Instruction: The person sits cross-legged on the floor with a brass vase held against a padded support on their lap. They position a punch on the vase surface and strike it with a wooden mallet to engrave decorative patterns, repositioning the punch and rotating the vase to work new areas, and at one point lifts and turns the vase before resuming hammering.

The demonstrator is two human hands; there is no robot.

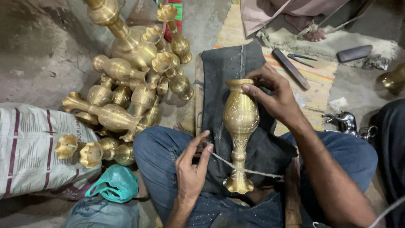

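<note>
Brass vase (pixel 240 122) lies on the dark cloth (pixel 223 67) over the lap, centre near; right hand (pixel 274 95) clasps its upper body; left hand (pixel 192 169) pinches the cord (pixel 249 170) wound round its stem; judged best kept taut, vase steady.

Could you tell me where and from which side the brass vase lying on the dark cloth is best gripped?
Probably at the narrow stem just under the belly of the brass vase, coming from the left side: there it is slim, and the right hand already steadies the rim on the dark cloth.
</note>
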